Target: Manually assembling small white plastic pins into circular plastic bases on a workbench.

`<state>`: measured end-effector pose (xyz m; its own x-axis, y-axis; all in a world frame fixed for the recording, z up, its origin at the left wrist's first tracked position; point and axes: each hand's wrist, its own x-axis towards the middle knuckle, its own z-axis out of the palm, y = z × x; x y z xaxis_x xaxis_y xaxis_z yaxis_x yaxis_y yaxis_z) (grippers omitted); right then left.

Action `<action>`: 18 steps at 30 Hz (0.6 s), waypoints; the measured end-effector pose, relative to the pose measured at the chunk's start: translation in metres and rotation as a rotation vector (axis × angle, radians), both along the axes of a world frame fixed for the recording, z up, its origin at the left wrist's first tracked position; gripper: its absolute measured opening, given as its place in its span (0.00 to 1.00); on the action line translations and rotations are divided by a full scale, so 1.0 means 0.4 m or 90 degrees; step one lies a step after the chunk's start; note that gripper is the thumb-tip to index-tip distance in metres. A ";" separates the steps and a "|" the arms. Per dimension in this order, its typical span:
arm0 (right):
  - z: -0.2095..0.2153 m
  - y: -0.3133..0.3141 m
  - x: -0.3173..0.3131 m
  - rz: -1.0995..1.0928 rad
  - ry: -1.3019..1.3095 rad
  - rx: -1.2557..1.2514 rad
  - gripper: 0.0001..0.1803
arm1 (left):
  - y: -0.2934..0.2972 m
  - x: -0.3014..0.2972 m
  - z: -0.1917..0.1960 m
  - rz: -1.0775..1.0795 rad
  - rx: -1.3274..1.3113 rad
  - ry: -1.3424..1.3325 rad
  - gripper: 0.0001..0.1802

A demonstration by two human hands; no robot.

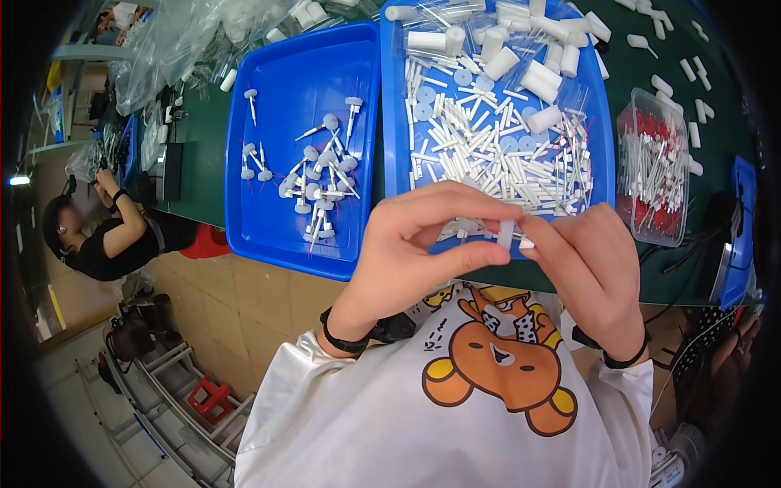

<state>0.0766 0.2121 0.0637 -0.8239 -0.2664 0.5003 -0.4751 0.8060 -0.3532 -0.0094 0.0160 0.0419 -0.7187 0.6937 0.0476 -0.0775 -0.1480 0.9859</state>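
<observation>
Both hands meet just over the near edge of the right blue tray (392, 122). My left hand (415, 248) pinches a pale, translucent disc (505, 235) between thumb and index finger, its edge facing me. Close against it, my right hand (590, 260) has its fingers closed on a small white piece (527, 243), mostly hidden by the fingertips. Beneath them, the tray holds many thin white tubes (455, 138), loose round discs (425, 111) with centre holes, and thicker white cylinders (499, 63).
A left blue tray (281, 61) holds several disc-and-tube assemblies (313, 191) with thin wires. At right stands a clear box (626, 134) of red-and-white wired parts (659, 154). White cylinders (694, 134) lie scattered on the green table (195, 154). Another person (106, 236) works at far left.
</observation>
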 end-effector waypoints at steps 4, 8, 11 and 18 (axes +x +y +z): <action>-0.001 0.001 -0.004 0.014 -0.035 -0.058 0.14 | 0.005 0.012 0.000 0.000 0.017 0.042 0.20; -0.003 0.003 0.008 0.043 -0.156 -0.203 0.10 | 0.001 0.006 -0.011 -0.023 0.034 0.167 0.19; -0.003 -0.001 0.018 0.054 -0.277 -0.352 0.06 | 0.004 0.020 -0.021 0.001 0.054 0.177 0.19; 0.002 -0.007 0.011 -0.035 -0.760 -0.657 0.08 | -0.003 0.027 -0.046 0.013 -0.044 0.309 0.16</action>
<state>0.0812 0.2095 0.0647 -0.8566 -0.1935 -0.4783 0.4880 -0.0028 -0.8728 0.0012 0.0147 0.0234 -0.6387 0.6929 0.3345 0.3952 -0.0776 0.9153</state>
